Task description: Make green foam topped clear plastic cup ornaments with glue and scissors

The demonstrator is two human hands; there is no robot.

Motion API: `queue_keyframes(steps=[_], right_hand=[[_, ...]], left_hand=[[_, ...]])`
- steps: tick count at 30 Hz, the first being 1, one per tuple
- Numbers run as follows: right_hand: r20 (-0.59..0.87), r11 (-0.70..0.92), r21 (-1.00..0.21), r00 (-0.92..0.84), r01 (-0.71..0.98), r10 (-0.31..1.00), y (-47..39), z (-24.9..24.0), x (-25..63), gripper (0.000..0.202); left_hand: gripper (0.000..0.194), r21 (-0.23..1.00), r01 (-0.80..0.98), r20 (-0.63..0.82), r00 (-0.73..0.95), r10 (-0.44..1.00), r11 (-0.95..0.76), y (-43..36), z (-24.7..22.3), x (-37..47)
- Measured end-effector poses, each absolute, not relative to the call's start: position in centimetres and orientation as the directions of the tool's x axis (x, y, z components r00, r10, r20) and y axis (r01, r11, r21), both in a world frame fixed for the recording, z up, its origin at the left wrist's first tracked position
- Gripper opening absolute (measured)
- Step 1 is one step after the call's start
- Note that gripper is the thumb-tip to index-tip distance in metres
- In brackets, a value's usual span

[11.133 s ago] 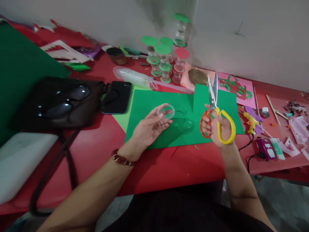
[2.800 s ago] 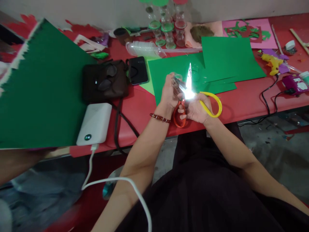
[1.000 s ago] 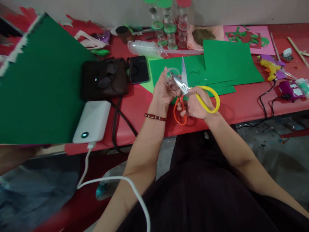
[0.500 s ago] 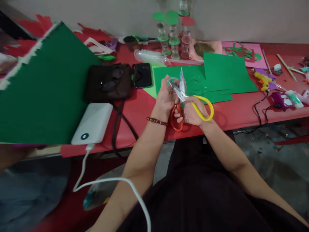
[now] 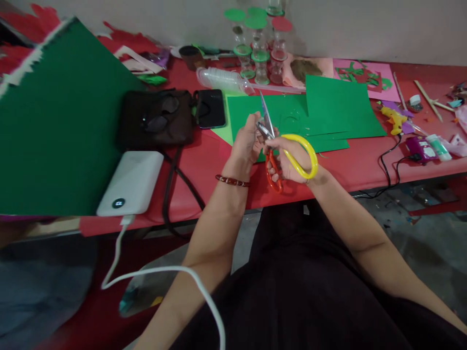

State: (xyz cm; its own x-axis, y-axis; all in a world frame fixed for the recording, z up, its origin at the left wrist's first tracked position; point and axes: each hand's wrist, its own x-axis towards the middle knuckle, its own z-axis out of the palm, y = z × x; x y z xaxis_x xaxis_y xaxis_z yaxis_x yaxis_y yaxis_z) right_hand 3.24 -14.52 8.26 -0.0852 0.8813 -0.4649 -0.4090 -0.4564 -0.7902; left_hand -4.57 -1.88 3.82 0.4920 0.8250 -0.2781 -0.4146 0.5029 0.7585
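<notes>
My right hand (image 5: pixel 292 158) grips a pair of scissors (image 5: pixel 269 124) with one yellow and one orange-red handle; the blades stand apart, pointing away from me. Close beside the blades, my left hand (image 5: pixel 246 141) is closed, fingers curled round a small clear plastic piece that is mostly hidden. One blade lies against the left fingertips, where the plastic is. Under and beyond both hands lie green sheets (image 5: pixel 333 107) on the red table (image 5: pixel 197 170). A clear round plastic piece (image 5: pixel 291 120) rests on the green sheet just right of the blades.
Stacked clear cups with green and red discs (image 5: pixel 260 56) stand at the back. Nested clear cups (image 5: pixel 222 79) lie nearby. Left are a phone (image 5: pixel 211 108), brown bag (image 5: pixel 127 116), white power bank (image 5: pixel 133 180) and upright green board (image 5: pixel 69 131). A yellow glue gun (image 5: pixel 393 119) lies right.
The scissors have turned slightly and their blades are closer together, with the yellow handle shifted a little left. The whole view has moved slightly. Both hands keep their hold.
</notes>
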Motion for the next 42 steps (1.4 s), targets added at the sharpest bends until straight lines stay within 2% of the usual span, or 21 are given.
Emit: queue_keyframes(steps=[5, 8, 12, 16, 20, 28, 32, 35, 39, 42], right_hand=[[-0.394, -0.425, -0.707, -0.184, -0.565, 0.9, -14.6, 8.4, 3.8, 0.031], [-0.35, -0.408, -0.637, -0.226, -0.654, 0.909, -14.7, 8.4, 3.8, 0.038], [-0.321, -0.393, -0.63, -0.237, -0.67, 0.917, -14.7, 8.1, 3.6, 0.039], [-0.347, -0.405, -0.675, -0.219, -0.617, 0.912, -14.8, 8.1, 3.4, 0.042], [-0.369, -0.397, -0.749, -0.165, -0.53, 0.915, -14.8, 8.4, 3.2, 0.043], [-0.461, -0.436, -0.849, 0.017, -0.3, 0.887, -14.6, 7.9, 2.7, 0.042], [-0.463, -0.438, -0.867, 0.061, -0.239, 0.884, -14.3, 7.6, 2.8, 0.037], [-0.454, -0.42, -0.858, 0.052, -0.296, 0.89, -14.4, 8.0, 3.0, 0.04], [-0.395, -0.39, -0.795, -0.091, -0.465, 0.914, -15.0, 8.6, 3.2, 0.048], [-0.348, -0.386, -0.75, -0.176, -0.536, 0.921, -15.4, 8.6, 3.0, 0.052]], left_hand=[[0.052, 0.706, -0.448, -0.213, 0.604, 0.768, 0.549, -2.4, 5.7, -5.9], [0.048, 0.683, -0.497, -0.184, 0.592, 0.785, 0.535, -2.6, 6.2, -6.0], [0.047, 0.689, -0.513, -0.182, 0.561, 0.807, 0.512, -2.7, 5.9, -5.3], [0.056, 0.713, -0.492, -0.165, 0.575, 0.802, 0.5, -2.6, 5.5, -5.0], [0.049, 0.728, -0.48, -0.174, 0.561, 0.809, 0.49, -2.4, 5.0, -5.0], [0.04, 0.841, -0.385, -0.225, 0.39, 0.893, 0.38, -2.9, 4.2, -4.4], [0.042, 0.819, -0.414, -0.226, 0.401, 0.888, 0.396, -2.8, 4.6, -4.8], [0.048, 0.757, -0.443, -0.239, 0.497, 0.834, 0.481, -2.6, 5.6, -5.6], [0.052, 0.634, -0.466, -0.21, 0.664, 0.717, 0.618, -2.9, 6.8, -6.4], [0.048, 0.629, -0.486, -0.202, 0.651, 0.732, 0.606, -3.0, 6.9, -6.3]])
